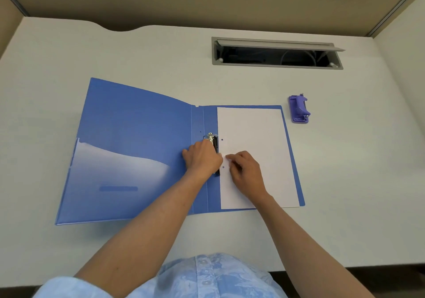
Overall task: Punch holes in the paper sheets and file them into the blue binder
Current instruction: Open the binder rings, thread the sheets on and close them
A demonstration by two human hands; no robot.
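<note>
The blue binder (138,136) lies open and flat on the desk. White paper (255,145) with two punched holes near its left edge lies on the binder's right half, next to the metal ring mechanism (212,138). My left hand (202,157) is curled over the lower part of that mechanism and hides it. My right hand (246,171) rests on the sheet's left edge with bent fingers, its fingertips close to the left hand. The purple hole punch (299,109) stands on the desk to the right of the binder, away from both hands.
A grey cable tray (276,53) with its lid raised is set into the white desk (356,171) behind the binder. Partition walls enclose the desk at the back and right. The desk's front edge runs just before my body.
</note>
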